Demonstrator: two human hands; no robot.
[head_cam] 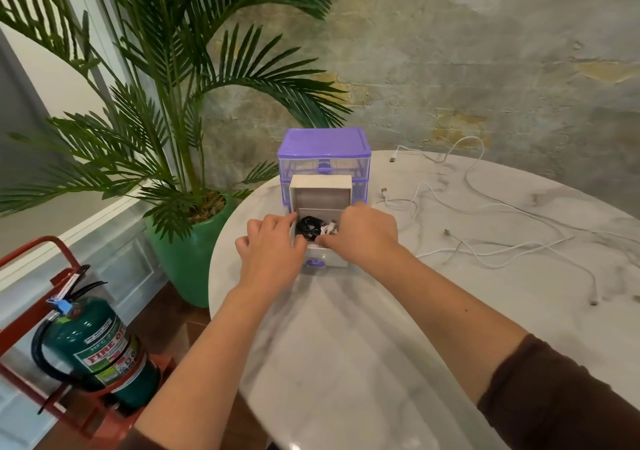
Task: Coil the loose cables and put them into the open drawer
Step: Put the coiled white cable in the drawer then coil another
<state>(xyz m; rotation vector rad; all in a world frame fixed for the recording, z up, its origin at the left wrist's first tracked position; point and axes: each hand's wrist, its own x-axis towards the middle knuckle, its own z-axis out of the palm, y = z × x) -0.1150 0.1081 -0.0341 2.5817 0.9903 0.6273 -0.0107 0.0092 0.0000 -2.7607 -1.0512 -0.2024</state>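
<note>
Head view had both hands at the open drawer (320, 241): right hand (360, 233) fingers curled, tucking the white coil (328, 229) beside the black coil (309, 228); left hand (272, 245) lay flat, steadying the rim. Loose white cables (485, 214) lay on the surface (346, 328) at right; I judged the next move: let go, gather, coil one.
</note>
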